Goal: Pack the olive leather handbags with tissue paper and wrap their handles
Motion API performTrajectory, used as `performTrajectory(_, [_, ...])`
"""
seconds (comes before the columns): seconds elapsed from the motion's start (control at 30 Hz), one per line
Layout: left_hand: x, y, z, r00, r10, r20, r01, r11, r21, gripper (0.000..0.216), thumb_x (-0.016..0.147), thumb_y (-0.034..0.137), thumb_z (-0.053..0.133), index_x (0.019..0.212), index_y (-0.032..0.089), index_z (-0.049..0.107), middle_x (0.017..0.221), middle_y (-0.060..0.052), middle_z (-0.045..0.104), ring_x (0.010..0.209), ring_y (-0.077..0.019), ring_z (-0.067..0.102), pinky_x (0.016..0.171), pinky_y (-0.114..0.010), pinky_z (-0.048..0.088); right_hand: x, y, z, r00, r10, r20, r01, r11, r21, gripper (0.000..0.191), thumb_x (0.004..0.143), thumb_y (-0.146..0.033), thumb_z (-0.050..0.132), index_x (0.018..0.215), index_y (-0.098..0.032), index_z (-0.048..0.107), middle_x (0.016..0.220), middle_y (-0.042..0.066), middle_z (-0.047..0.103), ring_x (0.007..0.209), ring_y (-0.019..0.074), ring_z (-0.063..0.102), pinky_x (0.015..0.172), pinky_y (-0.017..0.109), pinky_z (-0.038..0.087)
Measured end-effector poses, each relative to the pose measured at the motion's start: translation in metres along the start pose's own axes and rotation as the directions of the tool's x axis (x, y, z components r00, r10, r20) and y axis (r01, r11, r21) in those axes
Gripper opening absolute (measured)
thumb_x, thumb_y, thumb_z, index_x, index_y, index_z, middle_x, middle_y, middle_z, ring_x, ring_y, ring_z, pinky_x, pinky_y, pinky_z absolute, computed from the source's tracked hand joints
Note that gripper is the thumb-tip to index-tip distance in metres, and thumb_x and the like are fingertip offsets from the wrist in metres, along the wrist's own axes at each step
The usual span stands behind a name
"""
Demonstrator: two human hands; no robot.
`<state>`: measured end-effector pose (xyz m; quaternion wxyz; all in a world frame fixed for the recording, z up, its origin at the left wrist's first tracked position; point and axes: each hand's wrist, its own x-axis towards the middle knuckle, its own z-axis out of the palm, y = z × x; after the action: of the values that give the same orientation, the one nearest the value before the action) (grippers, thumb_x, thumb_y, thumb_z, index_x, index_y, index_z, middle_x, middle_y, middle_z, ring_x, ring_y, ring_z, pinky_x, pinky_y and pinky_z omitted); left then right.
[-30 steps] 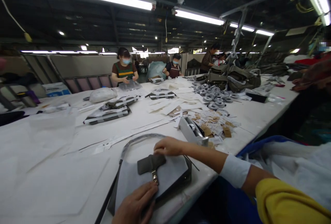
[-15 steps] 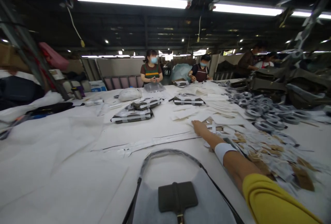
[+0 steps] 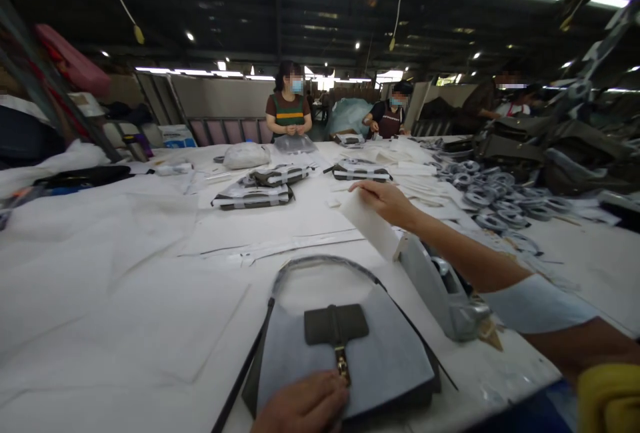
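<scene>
My right hand [image 3: 387, 201] has come off the bag's front and now pinches the end of a white strip [image 3: 371, 225], drawn taut from the dispenser [image 3: 431, 293] right of centre; a half-second ago no strip showed there, so I judge this piece is being measured out for use. The bag [image 3: 320, 327] lies at lower centre, its handle [image 3: 327, 261] arched away from me. My left hand [image 3: 305, 401] is back in view at its buckle [image 3: 341, 361]; I cannot tell whether it grips or merely presses. The dispenser crowds the bag's right side, with the table [image 3: 510, 369] edge at lower right; flat room spreads leftward over pale sheets [image 3: 125, 326].
</scene>
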<state>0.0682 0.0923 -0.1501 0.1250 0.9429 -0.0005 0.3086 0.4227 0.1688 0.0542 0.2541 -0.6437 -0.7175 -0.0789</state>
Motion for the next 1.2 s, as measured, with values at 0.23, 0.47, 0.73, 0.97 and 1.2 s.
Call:
performTrajectory(0.23, [0.008,0.015,-0.024,0.986,-0.127,0.105,0.142,0.978,-0.150,0.044,0.091,0.018,0.053,0.135,0.019,0.053,0.133,-0.010,0.062,0.124,-0.0213,0.058,0.106,-0.035,0.051,-0.075,-0.096,0.041,0.902,-0.209,0.379,0.067,0.932,0.356,0.046,0.095,-0.033,0.053,0.140,-0.024,0.052,0.117,0.004,0.071,0.097,0.0184,0.068,0.088,0.030,0.050])
performTrajectory(0.47, [0.008,0.017,-0.023,0.985,-0.128,0.112,0.145,0.978,-0.153,0.038,0.093,0.020,0.053,0.131,0.018,0.056,0.132,-0.010,0.062,0.124,-0.0209,0.058,0.106,-0.035,0.050,-0.159,-0.058,0.050,0.820,-0.150,0.553,0.125,0.989,0.083,0.061,0.090,-0.050,0.061,0.146,-0.030,0.046,0.151,0.011,0.046,0.135,0.0318,0.047,0.111,0.048,0.037])
performTrajectory(0.73, [0.005,0.021,-0.022,0.992,-0.083,0.099,0.088,0.995,-0.045,0.039,0.095,0.020,0.051,0.133,0.021,0.054,0.133,-0.007,0.063,0.124,-0.0200,0.058,0.111,-0.041,0.045,-0.174,-0.076,0.035,0.882,-0.186,0.433,0.173,0.982,0.071,0.046,0.096,-0.042,0.054,0.140,-0.028,0.054,0.144,0.015,0.052,0.128,0.0306,0.053,0.107,0.049,0.041])
performTrajectory(0.97, [-0.009,0.030,-0.013,0.973,-0.210,0.092,0.205,0.976,0.068,0.042,0.097,0.025,0.049,0.139,0.026,0.049,0.134,-0.002,0.062,0.118,-0.0186,0.063,0.096,-0.034,0.056,-0.196,-0.122,0.047,0.887,-0.319,0.334,0.318,0.946,0.058,0.043,0.093,-0.033,0.061,0.136,-0.036,0.057,0.145,0.012,0.049,0.131,0.0290,0.047,0.109,0.051,0.037])
performTrajectory(1.2, [-0.009,0.029,-0.011,0.972,-0.214,0.102,0.206,0.975,0.082,0.040,0.097,0.026,0.050,0.136,0.027,0.052,0.130,-0.002,0.065,0.109,-0.0206,0.067,0.088,-0.036,0.059,-0.224,-0.111,0.073,0.910,-0.237,0.341,0.254,0.967,-0.008,0.044,0.097,-0.033,0.054,0.141,-0.037,0.051,0.145,0.011,0.048,0.131,0.0282,0.045,0.109,0.052,0.035])
